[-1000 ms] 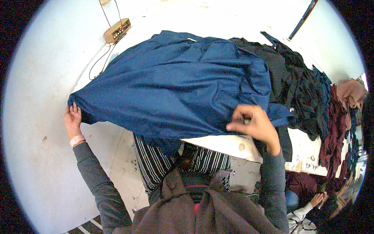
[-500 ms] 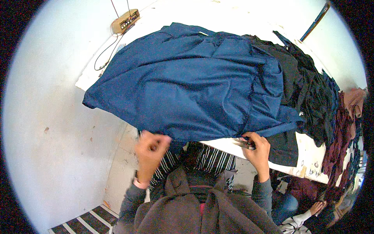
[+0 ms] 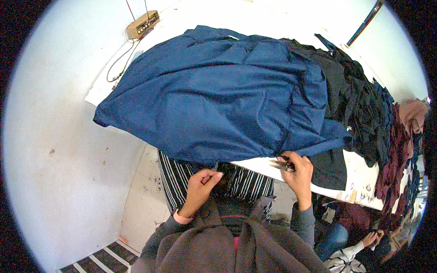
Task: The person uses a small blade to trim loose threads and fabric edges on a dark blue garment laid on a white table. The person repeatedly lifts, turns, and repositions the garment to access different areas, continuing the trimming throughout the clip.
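Fabric is covering most of the white desk (image 3: 359,182): a large blue garment (image 3: 218,95) is lying spread and rumpled across it, its left end hanging past the desk's left edge and its lower edge drooping over the near edge toward the person. The right hand (image 3: 298,175) is sitting at that near edge, just below the garment's lower right hem, with its fingers (image 3: 291,160) curled and pinching a small dark metal tool (image 3: 281,164); what kind of tool it is cannot be told at this size, though it looks like small snips. The left hand (image 3: 200,184) is hovering lower, apart from the desk, in front of a black-and-white striped cloth (image 3: 182,175) that is hanging below the desk edge. Its fingers are bent in toward the thumb, loosely pressed together; whether they are gripping a thread or a bit of fabric is too small to tell.

To the right of the blue garment, a heap of black clothes (image 3: 355,100) is lying partly under it, and further right dark red and pink pieces (image 3: 400,145) are piling toward the desk's far end. At the far left corner of the desk a small tan box with cables (image 3: 142,25) is resting. In the lower right corner another person's hand (image 3: 371,239), with a striped sleeve, is showing near the floor.
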A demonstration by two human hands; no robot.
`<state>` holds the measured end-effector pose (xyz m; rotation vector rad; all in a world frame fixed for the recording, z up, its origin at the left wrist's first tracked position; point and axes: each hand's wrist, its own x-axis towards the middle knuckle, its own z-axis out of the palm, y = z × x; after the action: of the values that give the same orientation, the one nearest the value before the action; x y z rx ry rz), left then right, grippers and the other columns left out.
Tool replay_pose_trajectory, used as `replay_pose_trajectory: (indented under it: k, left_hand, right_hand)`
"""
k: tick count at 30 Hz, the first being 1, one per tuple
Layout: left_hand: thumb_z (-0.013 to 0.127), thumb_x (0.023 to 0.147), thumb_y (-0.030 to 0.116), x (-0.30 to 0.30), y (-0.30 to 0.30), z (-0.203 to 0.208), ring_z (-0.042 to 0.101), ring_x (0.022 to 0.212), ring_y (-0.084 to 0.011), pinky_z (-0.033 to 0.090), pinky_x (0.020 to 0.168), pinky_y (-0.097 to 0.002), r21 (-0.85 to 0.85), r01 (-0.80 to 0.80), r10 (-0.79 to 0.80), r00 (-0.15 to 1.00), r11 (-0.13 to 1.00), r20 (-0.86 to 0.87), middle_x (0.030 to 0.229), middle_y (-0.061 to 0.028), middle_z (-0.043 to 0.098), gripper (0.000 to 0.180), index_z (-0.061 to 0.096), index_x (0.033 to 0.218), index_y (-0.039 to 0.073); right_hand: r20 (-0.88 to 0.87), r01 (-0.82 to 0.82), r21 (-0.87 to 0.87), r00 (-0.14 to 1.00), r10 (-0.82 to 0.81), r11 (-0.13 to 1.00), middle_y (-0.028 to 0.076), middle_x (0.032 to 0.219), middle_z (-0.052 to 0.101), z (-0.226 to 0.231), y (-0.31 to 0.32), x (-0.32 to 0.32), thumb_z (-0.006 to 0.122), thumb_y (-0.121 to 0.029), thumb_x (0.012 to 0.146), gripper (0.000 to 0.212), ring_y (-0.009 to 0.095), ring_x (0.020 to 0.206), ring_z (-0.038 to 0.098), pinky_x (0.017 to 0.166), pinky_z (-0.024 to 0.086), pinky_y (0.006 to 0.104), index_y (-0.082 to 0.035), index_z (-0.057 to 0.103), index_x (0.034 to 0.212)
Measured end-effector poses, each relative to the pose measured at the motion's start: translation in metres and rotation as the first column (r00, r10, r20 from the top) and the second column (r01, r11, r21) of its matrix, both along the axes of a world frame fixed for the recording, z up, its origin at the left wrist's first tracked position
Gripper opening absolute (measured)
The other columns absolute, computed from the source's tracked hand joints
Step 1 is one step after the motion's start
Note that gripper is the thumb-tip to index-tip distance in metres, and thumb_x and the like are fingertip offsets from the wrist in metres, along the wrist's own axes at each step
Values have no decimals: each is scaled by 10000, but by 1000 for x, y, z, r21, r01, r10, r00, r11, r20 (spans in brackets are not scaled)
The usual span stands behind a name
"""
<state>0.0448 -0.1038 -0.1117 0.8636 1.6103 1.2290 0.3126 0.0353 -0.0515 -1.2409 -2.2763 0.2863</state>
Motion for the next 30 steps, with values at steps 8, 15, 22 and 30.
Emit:
replay_pose_trajectory:
  k: [8,15,22,30]
  left_hand:
    - [778,863,194,-13,-17,-11,419,624,-101,371,583,-275,68,161,-120,908,985,-402,678,6,465,213,727,1000,38]
    - [510,1033,494,-8,23,24,365,548,-53,241,505,-253,-62,53,-28,937,997,349,635,66,414,520,657,777,66]
    - [584,1024,425,-37,31,15,418,577,-82,309,563,-268,22,-105,105,994,994,31,614,26,506,488,526,668,96]
    - [597,1027,374,-54,17,-15,462,591,-102,331,560,-277,37,-157,156,987,987,50,613,16,510,427,524,710,97]
  right_hand:
    - [0,21,48,1000,-21,999,61,804,699,1,-2,-3,768,-123,766,152,269,618,579,601,403,372,-112,702,903]
    - [161,-188,360,977,137,914,18,670,563,-4,-9,2,729,-106,749,208,201,566,551,580,385,362,-99,679,951]
    - [248,-283,513,953,176,810,-33,588,430,-17,-34,-2,800,-88,765,185,128,509,468,523,298,319,-81,706,924]
    - [169,-340,434,940,295,834,-42,615,434,-22,-43,-15,772,-112,795,140,116,533,474,531,323,314,-125,648,860]
